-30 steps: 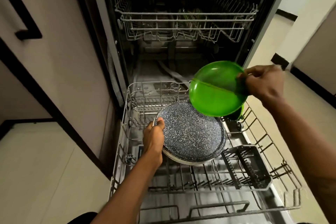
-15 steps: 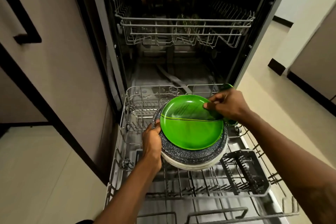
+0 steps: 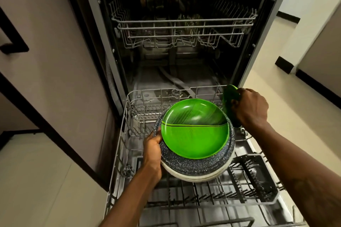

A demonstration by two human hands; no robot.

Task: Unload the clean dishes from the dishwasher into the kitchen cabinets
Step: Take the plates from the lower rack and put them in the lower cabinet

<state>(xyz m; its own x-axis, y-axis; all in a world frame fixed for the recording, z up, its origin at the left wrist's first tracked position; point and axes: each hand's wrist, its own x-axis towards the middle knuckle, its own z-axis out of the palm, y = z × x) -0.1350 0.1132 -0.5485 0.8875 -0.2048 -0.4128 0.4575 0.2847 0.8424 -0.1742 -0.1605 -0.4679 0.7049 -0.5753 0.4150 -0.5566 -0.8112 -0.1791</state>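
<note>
Plates sit stacked above the pulled-out lower rack (image 3: 127, 155): green divided plate (image 3: 195, 129) on speckled plate (image 3: 195, 167), left hand (image 3: 152, 150) gripping the stack's edge. Right hand (image 3: 249, 107) grasps an upright second green plate (image 3: 229, 95).

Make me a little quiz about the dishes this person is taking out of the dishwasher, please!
1. True or false: the green plate lies on top of the stack of plates.
2. Which hand holds the stack from its side? A) left hand B) right hand
3. Fill in: the right hand grips a second green dish standing on edge in the lower ____.

Key: 1 true; 2 A; 3 rack. The speckled plate sits right under the green plate.
</note>
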